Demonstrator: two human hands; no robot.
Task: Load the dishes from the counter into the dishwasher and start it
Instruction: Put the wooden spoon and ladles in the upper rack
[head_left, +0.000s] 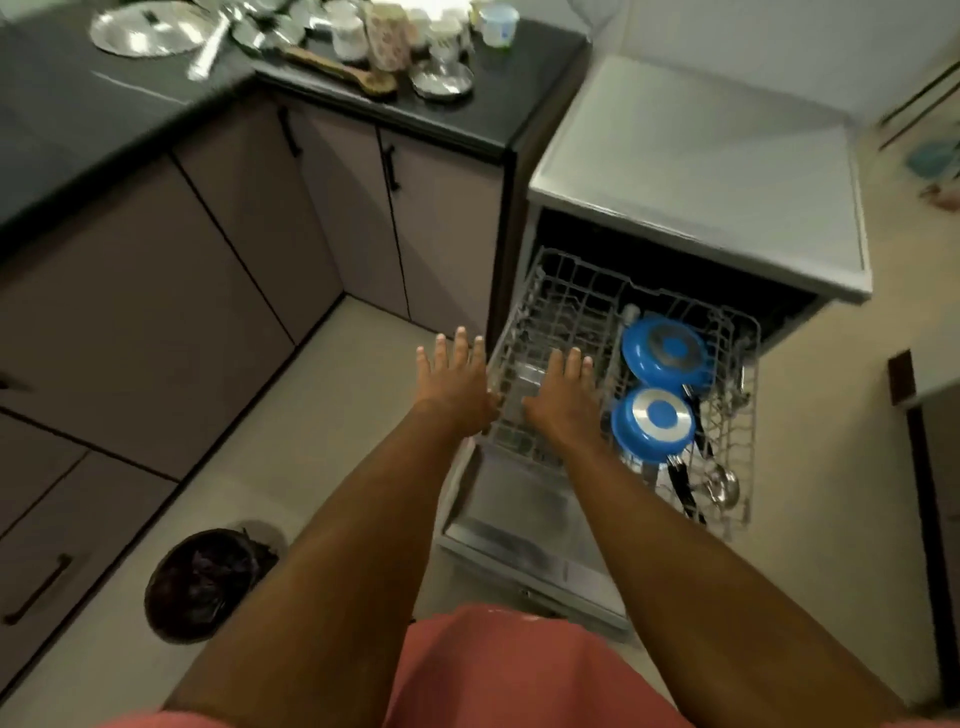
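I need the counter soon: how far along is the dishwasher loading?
Done: two blue round pans and a steel ladle sit in the pulled-out grey wire rack. In hand: nothing; left hand and right hand hover open. Left: steel plates, patterned cups and wooden spoon on the black counter; dishwasher door open.

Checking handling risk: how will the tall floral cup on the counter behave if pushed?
The floral cup stands tall and narrow, so a push may tip it. It looks ceramic: probably rigid, breakable. Neighbouring cups crowd it, so knocks seem likely.
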